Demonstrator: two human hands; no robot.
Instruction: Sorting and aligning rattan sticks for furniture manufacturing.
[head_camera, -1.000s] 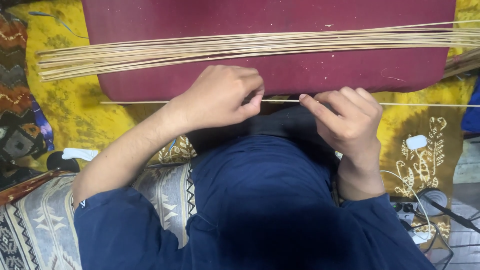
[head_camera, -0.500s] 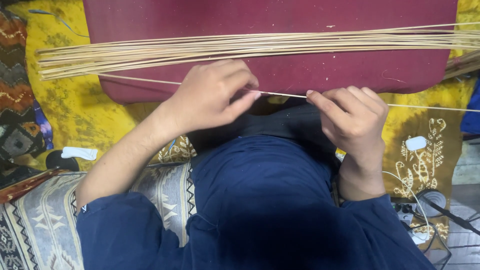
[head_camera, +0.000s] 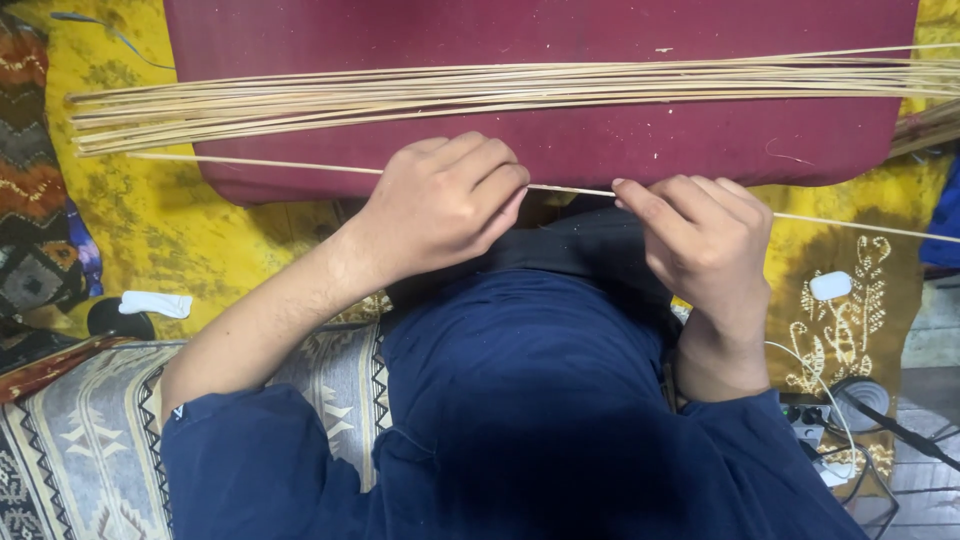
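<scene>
A single thin stick (head_camera: 260, 163) runs almost level across the view, left to right, dipping slightly toward the right. Both hands grip it near its middle, just in front of the person's lap. The left hand (head_camera: 440, 205) is curled into a loose fist over it, fingers folded down and thumb tucked against the stick, so the stick passes out of sight under the knuckles. The right hand (head_camera: 705, 240) pinches it between thumb and forefinger, the other fingers bent alongside. A short bare stretch of stick shows between the two hands, which sit close together, not touching.

The stick's long axis lies crosswise to the forearms. Its left end reaches well out past the left hand over the yellow cloth (head_camera: 150, 230); its right end reaches equally far past the right hand. Neither hand is nearer: both already hold it.

Just beyond the hands, on the maroon cushion (head_camera: 560, 25), lies a bundle of like sticks (head_camera: 500, 88), parallel to the held one and apart from it. A small white object (head_camera: 830, 285) rests on the cloth to the right.
</scene>
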